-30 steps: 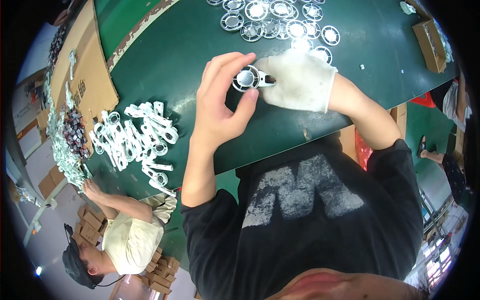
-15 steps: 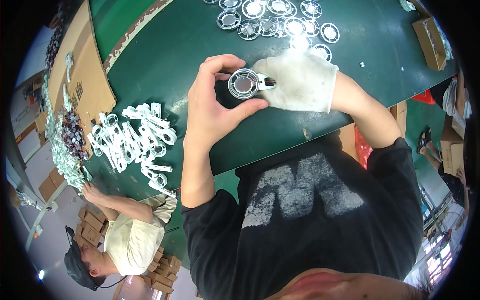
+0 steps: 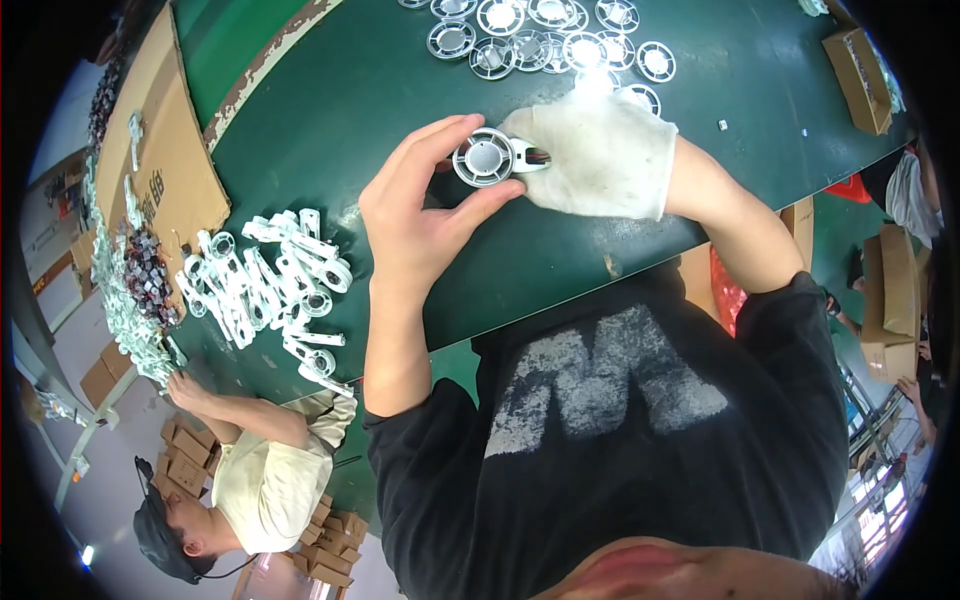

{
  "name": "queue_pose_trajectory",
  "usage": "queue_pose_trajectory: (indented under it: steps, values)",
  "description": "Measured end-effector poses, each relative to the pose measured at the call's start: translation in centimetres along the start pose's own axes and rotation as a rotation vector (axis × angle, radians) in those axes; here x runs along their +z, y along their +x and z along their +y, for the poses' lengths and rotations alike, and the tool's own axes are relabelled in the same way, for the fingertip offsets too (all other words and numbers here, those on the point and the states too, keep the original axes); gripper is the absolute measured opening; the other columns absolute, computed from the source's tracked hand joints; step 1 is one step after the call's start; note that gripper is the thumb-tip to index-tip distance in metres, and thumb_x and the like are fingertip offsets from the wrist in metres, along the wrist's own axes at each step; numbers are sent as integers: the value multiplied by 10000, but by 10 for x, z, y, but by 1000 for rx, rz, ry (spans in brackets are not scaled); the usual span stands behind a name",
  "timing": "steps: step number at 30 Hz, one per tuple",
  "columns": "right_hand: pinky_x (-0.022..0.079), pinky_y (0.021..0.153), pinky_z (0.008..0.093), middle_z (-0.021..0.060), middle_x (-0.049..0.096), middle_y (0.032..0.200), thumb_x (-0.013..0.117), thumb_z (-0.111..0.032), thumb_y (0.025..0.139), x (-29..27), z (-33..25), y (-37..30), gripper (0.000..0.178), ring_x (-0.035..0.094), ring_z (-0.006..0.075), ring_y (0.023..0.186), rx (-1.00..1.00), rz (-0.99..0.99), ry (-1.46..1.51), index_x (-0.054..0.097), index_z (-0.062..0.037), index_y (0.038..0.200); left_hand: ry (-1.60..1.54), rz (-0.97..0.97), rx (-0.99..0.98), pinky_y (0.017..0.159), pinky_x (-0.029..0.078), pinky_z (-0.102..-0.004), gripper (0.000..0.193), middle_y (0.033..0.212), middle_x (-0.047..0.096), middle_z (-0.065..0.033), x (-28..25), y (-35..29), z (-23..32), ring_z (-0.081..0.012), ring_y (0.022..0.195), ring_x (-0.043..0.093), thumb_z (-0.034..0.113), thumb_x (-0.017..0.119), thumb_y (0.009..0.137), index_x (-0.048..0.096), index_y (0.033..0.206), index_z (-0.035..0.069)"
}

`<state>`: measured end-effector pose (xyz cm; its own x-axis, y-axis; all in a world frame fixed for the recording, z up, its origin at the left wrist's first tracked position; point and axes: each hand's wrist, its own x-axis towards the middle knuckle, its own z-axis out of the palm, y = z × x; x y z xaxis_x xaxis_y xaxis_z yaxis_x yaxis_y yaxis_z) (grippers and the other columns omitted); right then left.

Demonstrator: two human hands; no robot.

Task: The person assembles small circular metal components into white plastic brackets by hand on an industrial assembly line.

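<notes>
In front of me I hold a small white plastic housing with a round, spoked, silver-rimmed head [image 3: 485, 158], which looks like a hand-fan body. My left hand [image 3: 425, 195] is bare, its fingers and thumb curled around the rim of that head from both sides. My right hand [image 3: 605, 160], in a pale work glove, closes around the handle end, where a dark slot with something reddish shows. Most of the handle is hidden by the glove. Beyond my right hand lie several loose silver spoked ring covers [image 3: 585, 50].
A pile of similar white housings [image 3: 265, 275] lies on the green table [image 3: 400, 70] to the left. Past it are a flattened cardboard sheet [image 3: 175, 140] and a heap of dark small parts [image 3: 148, 275]. A co-worker [image 3: 270, 470] sits at the left. An open carton [image 3: 858, 80] stands far right.
Both hands have shifted slightly left with the housing, and its round face has turned a little. My left fingers sit closer on the rim. At the far right a carton and a person have moved.
</notes>
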<state>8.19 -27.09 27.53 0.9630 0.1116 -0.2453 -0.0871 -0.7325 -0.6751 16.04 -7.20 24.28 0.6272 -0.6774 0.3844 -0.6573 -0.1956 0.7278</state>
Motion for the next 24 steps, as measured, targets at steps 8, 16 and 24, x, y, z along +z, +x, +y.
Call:
queue_pose_trajectory:
  steps: [8,16,24]
  values:
    - [542,774,491,207,712,807,623,-279,844,-1,0,-1,264,712,398,826,-57,-22,105,703,-51,949,-271,-1,-86,906,591,-315,554,1159,750,-142,-1,-2,1,-223,1051,736,112,931,671,718,1170,-2]
    - [536,732,470,210,701,836,618,-414,928,-22,-6,-3,419,695,346,739,40,-353,644,670,-3,993,-102,25,127,880,596,-308,574,1152,751,-151,-4,-3,1,-265,1025,745,158,919,655,716,1168,1]
    - [554,781,445,193,718,888,577,-498,977,13,-2,6,466,707,367,855,-187,84,293,684,-83,1159,-600,-16,-23,980,539,-352,519,1349,645,-216,5,1,13,-288,1144,680,75,791,850,608,1321,-43]
